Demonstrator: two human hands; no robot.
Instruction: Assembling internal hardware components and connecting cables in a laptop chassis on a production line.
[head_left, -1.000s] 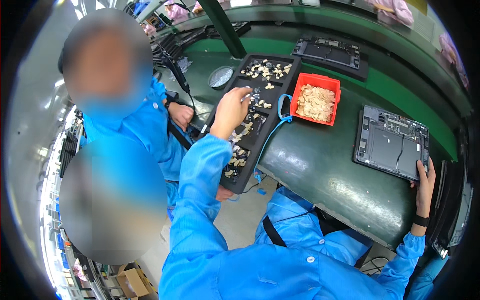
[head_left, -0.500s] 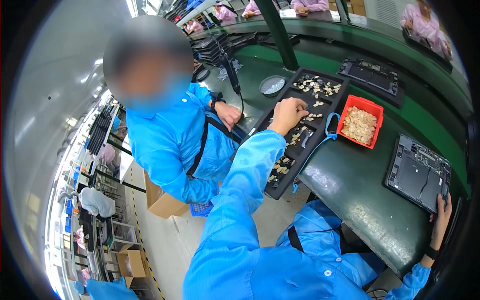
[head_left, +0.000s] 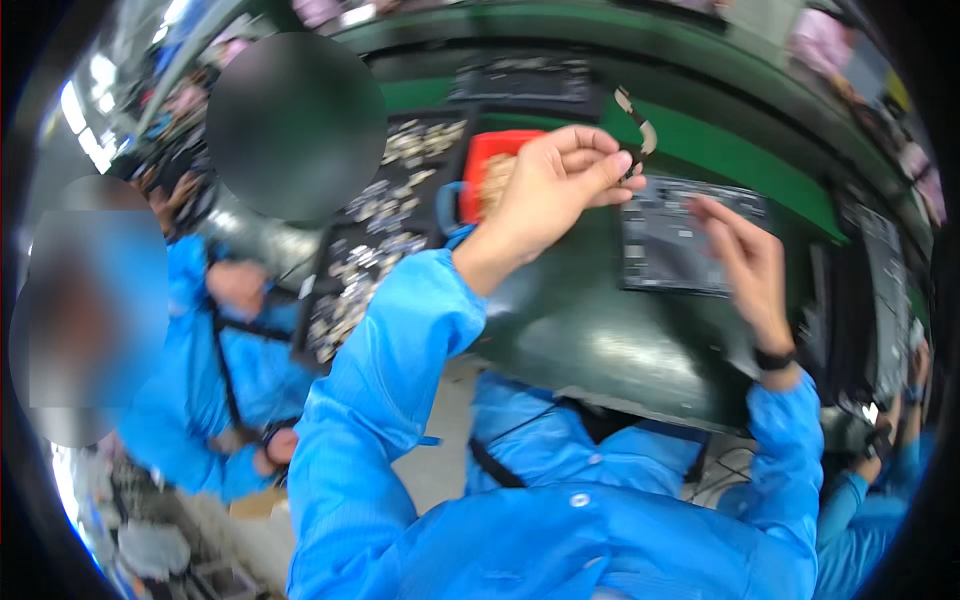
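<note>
My left hand [head_left: 555, 190] is closed, thumb against fingers, on one end of a thin flex cable [head_left: 647, 138]. The cable, dark and pale in patches, curls up beyond the fingertips above the bench. My right hand [head_left: 750, 260] hovers over the right part of an open laptop base [head_left: 650, 255], its fingers apart and somewhat blurred, with nothing visible in them. That base lies on the green bench, dark, with its inner parts exposed. Partly behind my left hand and wrist stands a red bin [head_left: 488, 147] of small tan pieces.
Left of the bin lies a black compartment tray [head_left: 440, 190] with many small parts. Another laptop base [head_left: 525, 78] sits at the back. Dark laptop parts [head_left: 880, 300] stand at the right. A co-worker in blue [head_left: 190, 400] sits at the left; another person's arms [head_left: 880, 450] show at lower right.
My left hand has left the tray and now holds the flex cable near the laptop base. My right hand has let go of the base's edge and risen over it. The view has turned right.
</note>
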